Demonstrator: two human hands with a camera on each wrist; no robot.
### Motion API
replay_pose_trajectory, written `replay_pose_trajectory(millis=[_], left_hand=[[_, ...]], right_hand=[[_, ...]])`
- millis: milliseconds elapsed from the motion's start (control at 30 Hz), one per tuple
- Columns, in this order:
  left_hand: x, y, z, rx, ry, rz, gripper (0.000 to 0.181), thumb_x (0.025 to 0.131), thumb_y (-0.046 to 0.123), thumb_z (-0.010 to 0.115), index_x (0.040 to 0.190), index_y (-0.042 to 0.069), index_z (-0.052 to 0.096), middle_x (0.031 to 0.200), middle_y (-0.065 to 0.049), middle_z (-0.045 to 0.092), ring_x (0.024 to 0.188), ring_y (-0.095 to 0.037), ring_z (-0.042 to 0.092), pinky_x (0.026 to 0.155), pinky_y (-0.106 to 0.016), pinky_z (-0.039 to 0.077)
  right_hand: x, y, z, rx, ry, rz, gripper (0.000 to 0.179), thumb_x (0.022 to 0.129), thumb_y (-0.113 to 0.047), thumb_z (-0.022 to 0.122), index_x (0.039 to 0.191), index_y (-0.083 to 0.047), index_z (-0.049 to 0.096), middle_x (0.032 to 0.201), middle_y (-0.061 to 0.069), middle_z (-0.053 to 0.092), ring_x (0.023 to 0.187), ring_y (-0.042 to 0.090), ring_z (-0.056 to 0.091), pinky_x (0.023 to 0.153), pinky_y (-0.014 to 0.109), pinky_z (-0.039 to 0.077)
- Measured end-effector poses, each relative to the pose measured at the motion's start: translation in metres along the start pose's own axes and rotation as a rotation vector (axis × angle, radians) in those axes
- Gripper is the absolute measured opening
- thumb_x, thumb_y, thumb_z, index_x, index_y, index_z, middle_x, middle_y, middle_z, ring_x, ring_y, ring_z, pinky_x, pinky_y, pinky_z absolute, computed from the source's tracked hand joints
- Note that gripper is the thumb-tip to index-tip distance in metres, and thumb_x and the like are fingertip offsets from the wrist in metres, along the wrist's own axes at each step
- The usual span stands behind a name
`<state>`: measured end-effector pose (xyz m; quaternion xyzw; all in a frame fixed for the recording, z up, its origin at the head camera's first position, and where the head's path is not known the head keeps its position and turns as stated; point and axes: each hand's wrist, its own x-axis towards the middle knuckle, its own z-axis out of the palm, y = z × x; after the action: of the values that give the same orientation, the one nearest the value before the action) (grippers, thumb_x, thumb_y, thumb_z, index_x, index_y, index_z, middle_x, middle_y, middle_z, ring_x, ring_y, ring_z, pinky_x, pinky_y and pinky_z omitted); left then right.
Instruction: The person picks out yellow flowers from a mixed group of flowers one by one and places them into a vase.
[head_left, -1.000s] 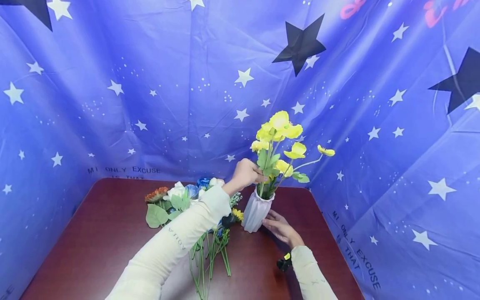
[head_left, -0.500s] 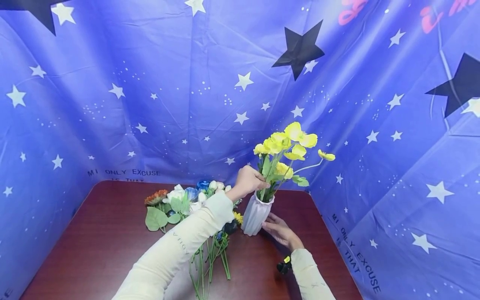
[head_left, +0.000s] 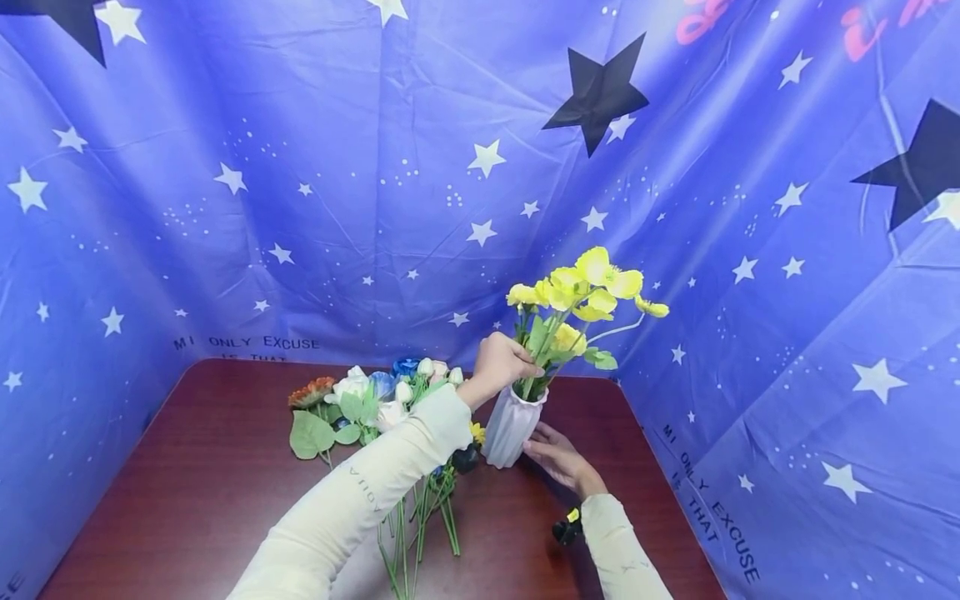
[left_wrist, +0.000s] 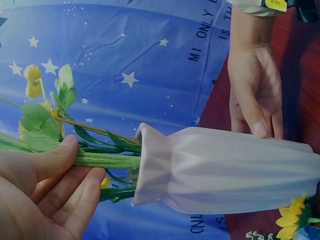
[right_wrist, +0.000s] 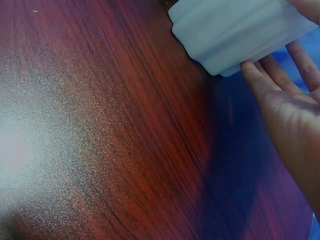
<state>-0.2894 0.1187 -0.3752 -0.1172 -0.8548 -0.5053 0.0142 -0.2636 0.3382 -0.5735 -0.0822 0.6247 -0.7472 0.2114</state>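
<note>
A pale, pleated vase (head_left: 513, 429) stands on the table, its mouth holding green stems. Yellow poppy-like flowers (head_left: 594, 268) rise above it and lean right. Just over the rim, my left hand (head_left: 501, 364) pinches a bundle of green stems (left_wrist: 107, 160) between thumb and fingers; the stems run down into the vase. Low on the vase's right side is my right hand (head_left: 561, 461), its extended fingers and thumb touching the wall without curling round it. In the right wrist view, fingers (right_wrist: 257, 77) lie against the vase near its base.
Left of the vase lies a heap of loose artificial flowers, with white roses (head_left: 352, 383), an orange bloom (head_left: 311, 392) and green stems (head_left: 420, 521) pointing toward me. Starry blue cloth (head_left: 337, 208) encloses the dark red table (head_left: 187, 483). A black device (head_left: 566, 530) is at my right wrist.
The yellow blooms in my left hand have dropped lower and tilted right. My left hand has moved slightly down toward the vase rim; the right hand has stayed at the vase.
</note>
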Motion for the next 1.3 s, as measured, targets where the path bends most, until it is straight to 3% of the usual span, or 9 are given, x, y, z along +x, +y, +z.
replay_pose_trajectory(millis=[133, 367, 533, 1000, 1300], left_hand=[[-0.001, 0.004, 0.001, 0.039, 0.013, -0.006, 0.017, 0.072, 0.026, 0.094, 0.082, 0.017, 0.084, 0.081, 0.002, 0.080, 0.080, -0.014, 0.074, 0.074, -0.024, 0.062], [-0.005, 0.009, 0.006, 0.068, 0.051, -0.048, 0.016, 0.070, 0.030, 0.095, 0.078, 0.021, 0.084, 0.078, 0.005, 0.079, 0.084, -0.015, 0.075, 0.090, -0.033, 0.060], [-0.006, 0.008, 0.011, 0.057, 0.072, -0.079, 0.018, 0.069, 0.029, 0.095, 0.080, 0.021, 0.084, 0.082, 0.004, 0.080, 0.085, -0.016, 0.075, 0.086, -0.032, 0.061], [-0.009, 0.004, 0.024, 0.037, 0.108, -0.027, 0.014, 0.075, 0.020, 0.091, 0.086, 0.016, 0.084, 0.087, -0.001, 0.080, 0.091, -0.022, 0.076, 0.085, -0.033, 0.061], [-0.010, 0.004, 0.029, 0.065, 0.127, -0.025, 0.010, 0.080, 0.015, 0.087, 0.089, 0.014, 0.084, 0.091, -0.003, 0.081, 0.093, -0.023, 0.077, 0.084, -0.035, 0.063]], right_hand=[[0.001, -0.002, -0.002, -0.008, 0.001, -0.015, 0.071, 0.102, 0.007, 0.044, 0.156, 0.014, -0.002, 0.129, -0.001, 0.055, 0.117, 0.003, 0.059, 0.104, 0.017, 0.050], [0.005, 0.000, -0.002, -0.006, -0.009, -0.023, 0.069, 0.102, 0.008, 0.043, 0.155, 0.014, -0.002, 0.132, 0.001, 0.054, 0.119, 0.004, 0.059, 0.105, 0.018, 0.050], [0.005, 0.001, 0.000, -0.001, 0.009, -0.016, 0.069, 0.102, 0.009, 0.043, 0.156, 0.014, 0.000, 0.130, 0.000, 0.054, 0.118, 0.004, 0.059, 0.105, 0.018, 0.050], [0.003, 0.003, 0.001, 0.006, 0.040, 0.007, 0.071, 0.101, 0.010, 0.044, 0.157, 0.012, 0.001, 0.134, 0.003, 0.051, 0.117, 0.003, 0.058, 0.104, 0.018, 0.050], [0.003, 0.005, -0.001, 0.018, 0.046, 0.005, 0.071, 0.100, 0.011, 0.045, 0.157, 0.012, 0.002, 0.132, 0.003, 0.052, 0.117, 0.005, 0.060, 0.104, 0.019, 0.051]])
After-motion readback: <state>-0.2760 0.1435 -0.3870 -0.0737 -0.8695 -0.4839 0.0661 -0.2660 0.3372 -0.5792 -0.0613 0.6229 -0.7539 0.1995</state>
